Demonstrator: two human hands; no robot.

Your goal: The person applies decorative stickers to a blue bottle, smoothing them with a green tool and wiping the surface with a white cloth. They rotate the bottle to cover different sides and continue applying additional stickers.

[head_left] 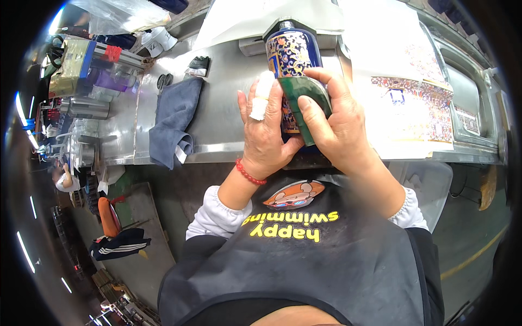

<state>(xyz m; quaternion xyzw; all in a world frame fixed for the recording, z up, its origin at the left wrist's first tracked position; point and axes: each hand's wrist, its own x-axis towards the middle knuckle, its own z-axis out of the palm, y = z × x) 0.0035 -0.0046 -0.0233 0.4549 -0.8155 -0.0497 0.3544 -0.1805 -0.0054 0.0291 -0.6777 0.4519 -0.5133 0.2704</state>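
A dark blue bottle (305,51) with a gold and coloured floral pattern lies on the worktable, its neck pointing away from me. My right hand (343,122) grips a flat green scraper (309,93), thumb on top, and holds it over the bottle's patterned face. Along the bottle's left side lies my left hand (266,127), fingers stretched out and thumb near the bottle's base. White bandage (261,98) wraps one of its fingers. The scraper and both hands hide much of the bottle's lower part.
Patterned printed sheets (408,103) lie on white paper to the right, beside a metal basin (462,98). A grey-blue cloth (176,117) hangs over the steel table's (228,130) front edge at left. Behind it sits a small black item (199,65). A translucent bin (429,182) stands below right.
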